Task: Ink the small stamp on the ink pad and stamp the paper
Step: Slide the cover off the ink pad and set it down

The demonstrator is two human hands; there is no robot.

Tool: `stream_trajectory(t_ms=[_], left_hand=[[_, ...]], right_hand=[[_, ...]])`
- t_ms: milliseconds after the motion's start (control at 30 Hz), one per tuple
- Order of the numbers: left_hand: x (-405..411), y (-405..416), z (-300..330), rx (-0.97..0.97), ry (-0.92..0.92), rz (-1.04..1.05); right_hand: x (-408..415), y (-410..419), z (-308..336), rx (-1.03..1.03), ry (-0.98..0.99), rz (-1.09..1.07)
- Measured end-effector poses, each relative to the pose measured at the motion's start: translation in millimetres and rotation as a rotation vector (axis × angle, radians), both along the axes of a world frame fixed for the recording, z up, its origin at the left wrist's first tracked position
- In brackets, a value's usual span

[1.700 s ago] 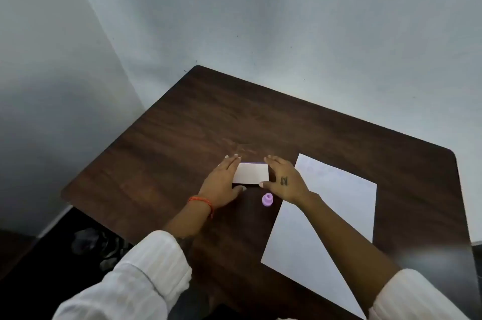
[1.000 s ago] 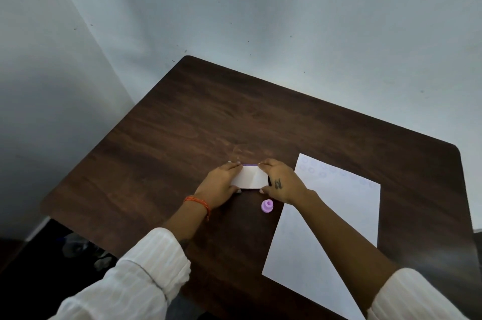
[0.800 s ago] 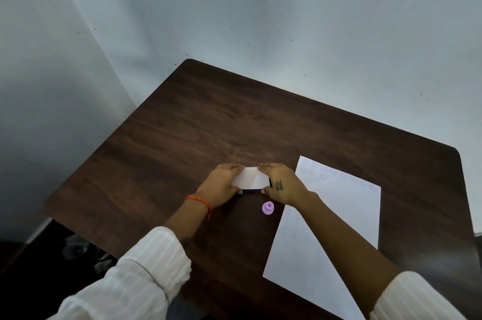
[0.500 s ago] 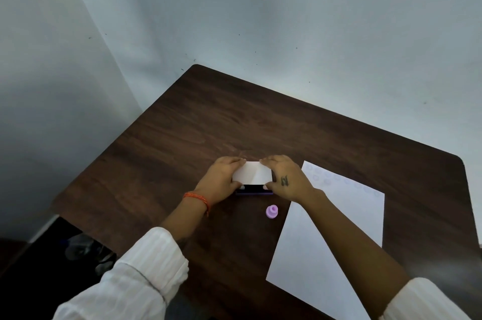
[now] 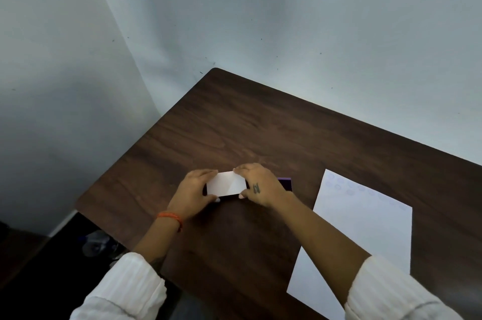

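Observation:
Both hands hold the white lid [image 5: 226,183] of the ink pad by its short ends, just above the dark wooden table [image 5: 234,124]. My left hand [image 5: 191,193] pinches the left end and my right hand [image 5: 260,184] pinches the right end. A purple-edged dark corner of the ink pad base [image 5: 286,184] shows just right of my right hand. The white paper [image 5: 365,228] lies to the right, with faint round stamp marks along its far edge. The small pink stamp is out of sight, likely behind my right forearm.
The table stands in a corner between two pale walls. Its left edge drops off to a dark floor where a clear plastic object [image 5: 97,242] lies. White sleeves cover both my forearms near the bottom of the view.
The white lid has come up off the ink pad and shifted left in both hands, and the dark base now shows beside my right hand. The pink stamp has gone out of sight.

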State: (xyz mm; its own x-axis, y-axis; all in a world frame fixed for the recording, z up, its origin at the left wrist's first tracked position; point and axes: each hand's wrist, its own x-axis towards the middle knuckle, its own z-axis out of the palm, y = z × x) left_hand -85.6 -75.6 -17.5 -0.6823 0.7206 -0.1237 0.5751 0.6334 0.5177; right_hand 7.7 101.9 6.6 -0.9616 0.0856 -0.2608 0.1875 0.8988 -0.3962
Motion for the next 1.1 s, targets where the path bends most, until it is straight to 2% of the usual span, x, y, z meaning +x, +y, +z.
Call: stream_trajectory(t_ms=[167, 367, 467, 633, 733, 833, 967, 1100], left_hand=[[0, -8, -12, -0.035, -0.062, -0.006], [-2, -6, -12, -0.055, -0.046, -0.055], [2, 1, -3, -0.015, -0.037, -0.069], [33, 31, 20, 0.213, -0.027, -0.071], [61, 52, 26, 0.274, -0.102, -0.115], [89, 66, 19, 0.233, -0.166, -0.156], [118, 72, 4, 0.163, -0.257, -0.185], [135, 77, -9, 0.150, -0.266, -0.151]], right_hand=[[-2, -9, -16, 0.000, -0.031, 0.024], [-1, -8, -15, -0.039, -0.043, 0.016], [6, -2, -2, -0.181, 0.057, -0.113], [44, 25, 30, -0.372, 0.377, -0.489], [79, 38, 36, -0.406, 0.386, -0.635], [113, 38, 28, -0.396, 0.377, -0.704], [145, 24, 8, -0.411, 0.357, -0.727], [154, 8, -7, -0.378, 0.374, -0.703]])
